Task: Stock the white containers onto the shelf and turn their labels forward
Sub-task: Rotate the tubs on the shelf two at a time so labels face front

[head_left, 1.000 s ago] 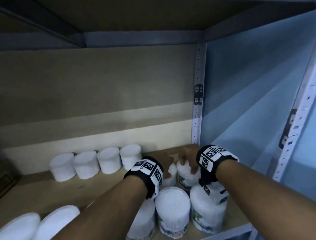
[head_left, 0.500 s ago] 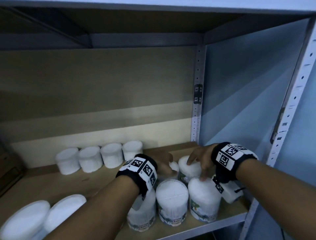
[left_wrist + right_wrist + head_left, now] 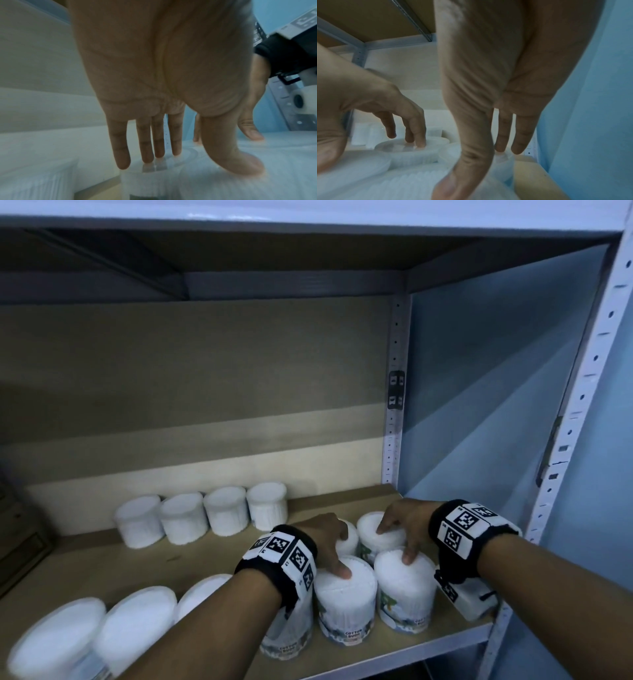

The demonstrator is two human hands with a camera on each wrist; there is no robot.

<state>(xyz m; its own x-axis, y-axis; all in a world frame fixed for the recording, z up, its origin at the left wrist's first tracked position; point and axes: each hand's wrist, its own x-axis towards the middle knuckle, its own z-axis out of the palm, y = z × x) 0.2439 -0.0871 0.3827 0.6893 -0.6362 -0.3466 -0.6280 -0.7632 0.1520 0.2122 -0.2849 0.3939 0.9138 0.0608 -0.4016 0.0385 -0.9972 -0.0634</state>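
Note:
Several white containers with green-printed labels stand clustered at the right end of the shelf [image 3: 137, 563]. My left hand [image 3: 339, 553] rests with straight fingers on the lid of a back container [image 3: 349, 544] and its thumb on the front middle container [image 3: 344, 597]. My right hand [image 3: 397, 542] touches the back right container [image 3: 376, 539] with its fingertips and the front right container [image 3: 404, 587] with its thumb. In the left wrist view the fingers [image 3: 145, 148] lie straight on a lid [image 3: 171, 170]. The right wrist view shows my right fingers [image 3: 520, 136] straight too. Neither hand grips anything.
A row of several white containers [image 3: 202, 517] stands near the back wall. Larger white lids [image 3: 133, 625] line the front left edge. A perforated upright post [image 3: 582, 392] and a blue wall bound the right side. A dark box [image 3: 20, 542] sits at far left.
Both hands have drawn back a little toward the shelf's front edge, and their thumbs have come down on the front-row lids. The head view has backed away.

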